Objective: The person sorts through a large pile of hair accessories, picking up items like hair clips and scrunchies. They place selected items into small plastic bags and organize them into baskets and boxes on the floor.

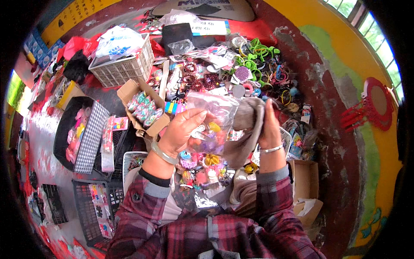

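Gripping clear bag (213, 108) in left fingers (196, 118), grey-brown cloth (243, 144) against right fingers (270, 115)

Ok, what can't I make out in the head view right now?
All in the head view:
Right hand's palm: hidden by the cloth.
Cloth's weave: blurred.
Most of what the crate holds: covered by the white bag.
Window's outer edge: cut off by the picture's dark rim.

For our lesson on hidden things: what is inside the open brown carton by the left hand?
The carton holds a heap of small teal, pink and whitish pieces. Anything beneath the top layer is covered and cannot be seen.
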The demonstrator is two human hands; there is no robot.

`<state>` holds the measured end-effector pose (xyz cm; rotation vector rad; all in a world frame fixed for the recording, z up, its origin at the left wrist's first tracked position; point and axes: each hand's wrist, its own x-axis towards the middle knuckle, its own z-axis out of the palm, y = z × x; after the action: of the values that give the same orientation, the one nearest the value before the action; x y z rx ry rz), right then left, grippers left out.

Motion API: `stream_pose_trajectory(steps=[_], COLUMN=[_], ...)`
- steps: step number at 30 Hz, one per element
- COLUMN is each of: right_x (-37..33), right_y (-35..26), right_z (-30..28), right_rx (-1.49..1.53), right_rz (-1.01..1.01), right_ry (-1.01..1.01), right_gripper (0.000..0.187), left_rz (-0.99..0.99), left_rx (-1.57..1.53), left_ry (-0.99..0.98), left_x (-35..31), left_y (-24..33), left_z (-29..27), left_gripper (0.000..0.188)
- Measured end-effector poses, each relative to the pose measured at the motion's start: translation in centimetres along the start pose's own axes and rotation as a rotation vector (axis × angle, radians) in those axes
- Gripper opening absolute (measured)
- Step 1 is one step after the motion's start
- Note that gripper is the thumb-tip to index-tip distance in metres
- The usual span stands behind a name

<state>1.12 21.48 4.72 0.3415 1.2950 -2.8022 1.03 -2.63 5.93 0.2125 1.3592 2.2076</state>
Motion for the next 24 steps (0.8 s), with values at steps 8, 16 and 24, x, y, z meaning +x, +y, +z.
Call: stream_pose_trajectory(steps=[8,16,24], right_x=[-2.8,-4.3,-4.7], right_y=[1.0,-0.5,-7.9], right_z=[2.9,2.9,-4.2], right_rx=[-0.305,-0.221,0.022], right_rz=[-0.038,-0.329,-0.537], right_ry=[-0.126,0.092,0.153], right_gripper=[0.014,0.009,0.025], left_rz=[0.232,0.038,0.123], left_rx=[0.377,0.314,-0.209], left_ry=[-0.023,-0.023,0.139], left_x=[1.7,0.6,1.2], left_y=[-2.3,-0.6,0.5], left_z=[1.1,4.6,1.0], left_gripper=[0.023,0.026,0.029])
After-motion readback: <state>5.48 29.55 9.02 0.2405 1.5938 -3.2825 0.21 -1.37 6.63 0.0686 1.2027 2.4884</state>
